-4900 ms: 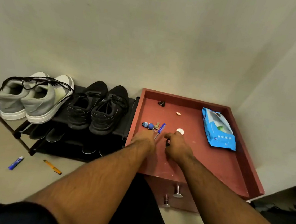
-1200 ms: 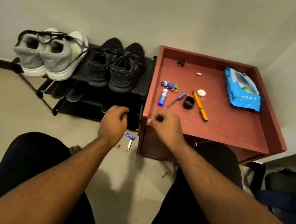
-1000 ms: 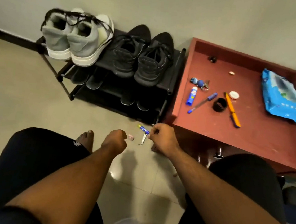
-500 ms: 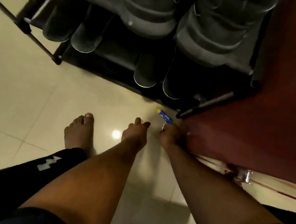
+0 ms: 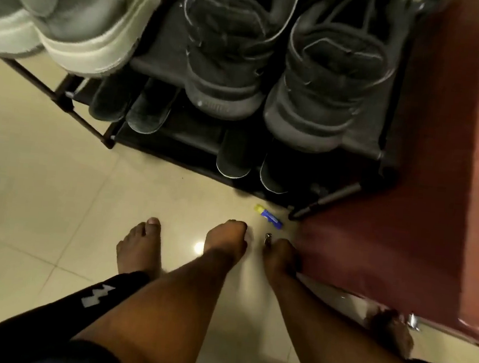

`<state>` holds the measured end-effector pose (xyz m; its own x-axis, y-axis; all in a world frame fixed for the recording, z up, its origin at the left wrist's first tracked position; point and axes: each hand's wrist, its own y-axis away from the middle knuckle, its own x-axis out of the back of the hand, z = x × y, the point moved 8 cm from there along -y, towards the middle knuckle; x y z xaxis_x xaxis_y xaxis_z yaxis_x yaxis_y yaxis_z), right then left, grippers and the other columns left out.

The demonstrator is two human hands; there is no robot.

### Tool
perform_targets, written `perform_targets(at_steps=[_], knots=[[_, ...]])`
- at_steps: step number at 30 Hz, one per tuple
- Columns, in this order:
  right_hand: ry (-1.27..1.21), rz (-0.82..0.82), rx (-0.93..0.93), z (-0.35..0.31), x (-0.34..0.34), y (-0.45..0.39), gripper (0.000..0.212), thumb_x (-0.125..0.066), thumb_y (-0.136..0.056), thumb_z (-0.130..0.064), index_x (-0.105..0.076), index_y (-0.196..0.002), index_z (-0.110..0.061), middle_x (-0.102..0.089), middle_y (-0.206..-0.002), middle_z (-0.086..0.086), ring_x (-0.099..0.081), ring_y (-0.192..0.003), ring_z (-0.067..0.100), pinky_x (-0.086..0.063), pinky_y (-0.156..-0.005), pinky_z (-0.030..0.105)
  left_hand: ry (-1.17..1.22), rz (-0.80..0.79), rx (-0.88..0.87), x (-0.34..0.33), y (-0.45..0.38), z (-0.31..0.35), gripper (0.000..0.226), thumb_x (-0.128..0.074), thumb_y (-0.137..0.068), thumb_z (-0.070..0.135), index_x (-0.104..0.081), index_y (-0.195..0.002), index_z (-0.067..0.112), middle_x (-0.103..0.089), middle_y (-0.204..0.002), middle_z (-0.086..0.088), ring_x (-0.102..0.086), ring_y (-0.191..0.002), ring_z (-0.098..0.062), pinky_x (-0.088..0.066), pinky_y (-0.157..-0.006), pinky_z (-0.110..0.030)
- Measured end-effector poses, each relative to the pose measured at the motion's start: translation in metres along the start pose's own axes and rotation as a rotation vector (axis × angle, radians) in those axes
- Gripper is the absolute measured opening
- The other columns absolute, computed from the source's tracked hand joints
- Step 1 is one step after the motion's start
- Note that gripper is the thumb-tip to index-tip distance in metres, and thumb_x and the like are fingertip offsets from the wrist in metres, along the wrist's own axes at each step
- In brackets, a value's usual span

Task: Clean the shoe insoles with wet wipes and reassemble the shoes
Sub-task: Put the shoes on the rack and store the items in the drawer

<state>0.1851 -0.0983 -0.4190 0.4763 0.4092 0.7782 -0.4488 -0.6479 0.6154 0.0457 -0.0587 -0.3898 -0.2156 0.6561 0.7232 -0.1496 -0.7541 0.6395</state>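
On the floor just in front of the shoe rack (image 5: 333, 197), by its near right leg, both hands are down at tile level. The right hand (image 5: 280, 257) has its fingers bunched at a small metal clipper (image 5: 268, 239); whether it already pinches the piece or only touches it I cannot tell. The left hand (image 5: 227, 238) is curled with its fingertips on the tile, and nothing shows in it. A blue tube (image 5: 268, 217) lies between the hands and the rack leg, apart from both.

This looks like tidying stray bits before the real job. The black shoes (image 5: 276, 59) stand on the rack's upper shelf, dark insoles (image 5: 233, 157) poke out of the shelf beneath, and the grey shoes (image 5: 58, 11) sit at the rack's left end; no wipes are in view.

To do it well, nip the clipper by its edges, since flat metal on glossy tile tends to skid. Then take the tube with the free hand and lift clear of the red cabinet (image 5: 402, 241) beside the rack, whose corner crowds the right wrist.
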Motion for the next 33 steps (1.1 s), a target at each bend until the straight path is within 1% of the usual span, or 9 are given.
perform_targets(at_steps=[5,8,12,14,16,22,25,28,33], knots=[[-0.159,-0.041,0.086,0.017,0.039,0.091,0.041,-0.040,-0.101,-0.040,-0.063,-0.100,-0.007,-0.064,-0.112,0.014,-0.060,-0.105,0.032,-0.046,-0.079,0.032,0.089,0.079,0.025,0.034,0.093,0.022,0.016,-0.052,-0.095,0.029,-0.060,-0.097,0.015,-0.065,-0.109,-0.008,-0.061,-0.100,-0.032,-0.042,-0.074,-0.030],[-0.174,-0.028,0.130,0.039,0.071,0.153,0.026,-0.047,-0.098,-0.029,-0.063,-0.101,-0.009,-0.063,-0.112,0.012,-0.060,-0.106,0.032,-0.047,-0.080,0.031,0.171,0.174,0.019,0.056,0.156,0.031,0.024,-0.053,-0.093,0.035,-0.057,-0.084,0.013,-0.066,-0.094,-0.007,-0.063,-0.090,-0.033,-0.042,-0.067,-0.029],[-0.420,0.071,0.181,0.094,0.117,0.221,0.019,-0.058,-0.088,-0.022,-0.057,-0.070,-0.015,-0.066,-0.089,0.011,-0.062,-0.086,0.031,-0.043,-0.067,0.026,0.376,0.418,-0.180,0.085,0.242,0.066,0.026,-0.053,-0.096,0.046,-0.066,-0.094,0.023,-0.065,-0.093,0.008,-0.062,-0.077,-0.017,-0.052,-0.074,-0.032],[-0.627,0.100,0.182,0.123,0.140,0.241,0.027,-0.066,-0.081,-0.019,-0.054,-0.057,-0.016,-0.065,-0.070,0.008,-0.063,-0.073,0.030,-0.054,-0.069,0.036,0.381,0.530,-0.292,0.097,0.279,0.089,0.024,-0.054,-0.097,0.050,-0.067,-0.104,0.031,-0.062,-0.098,0.016,-0.059,-0.073,-0.009,-0.050,-0.073,-0.029],[-0.728,0.182,0.182,0.154,0.171,0.256,0.032,-0.073,-0.078,-0.017,-0.057,-0.050,-0.019,-0.062,-0.056,0.003,-0.063,-0.062,0.026,-0.057,-0.068,0.049,0.319,0.610,-0.424,0.104,0.305,0.117,0.023,-0.058,-0.096,0.047,-0.067,-0.111,0.032,-0.061,-0.101,0.016,-0.059,-0.076,-0.008,-0.049,-0.071,-0.029],[-0.668,0.399,0.281,0.205,0.286,0.292,0.025,-0.073,-0.082,-0.017,-0.062,-0.062,-0.008,-0.059,-0.055,0.005,-0.058,-0.052,0.018,-0.050,-0.058,0.030,0.015,0.740,-0.772,0.139,0.338,0.223,0.028,-0.071,-0.088,0.033,-0.072,-0.109,0.016,-0.072,-0.099,-0.005,-0.067,-0.092,-0.030,-0.052,-0.073,-0.040],[-0.533,0.495,0.280,0.216,0.337,0.280,0.023,-0.071,-0.082,-0.019,-0.064,-0.067,-0.004,-0.065,-0.066,0.017,-0.064,-0.067,0.031,-0.046,-0.060,0.032,-0.230,0.753,-0.688,0.161,0.334,0.261,0.026,-0.063,-0.093,0.035,-0.069,-0.112,0.018,-0.071,-0.108,-0.006,-0.064,-0.103,-0.029,-0.043,-0.079,-0.037],[-0.433,0.511,0.288,0.214,0.372,0.263,0.022,-0.070,-0.084,-0.021,-0.059,-0.067,-0.012,-0.065,-0.072,0.013,-0.062,-0.071,0.030,-0.042,-0.060,0.029,-0.424,0.677,-0.567,0.171,0.319,0.289,0.020,-0.062,-0.094,0.035,-0.066,-0.107,0.020,-0.069,-0.106,-0.004,-0.064,-0.100,-0.026,-0.031,-0.076,-0.034],[-0.227,0.483,0.316,0.191,0.381,0.233,0.011,-0.068,-0.087,-0.021,-0.064,-0.082,-0.012,-0.063,-0.082,0.010,-0.057,-0.075,0.025,-0.036,-0.062,0.028,-0.601,0.656,-0.530,0.167,0.296,0.312,0.027,-0.062,-0.095,0.029,-0.063,-0.121,0.021,-0.062,-0.118,-0.004,-0.060,-0.107,-0.025,-0.036,-0.087,-0.038]])
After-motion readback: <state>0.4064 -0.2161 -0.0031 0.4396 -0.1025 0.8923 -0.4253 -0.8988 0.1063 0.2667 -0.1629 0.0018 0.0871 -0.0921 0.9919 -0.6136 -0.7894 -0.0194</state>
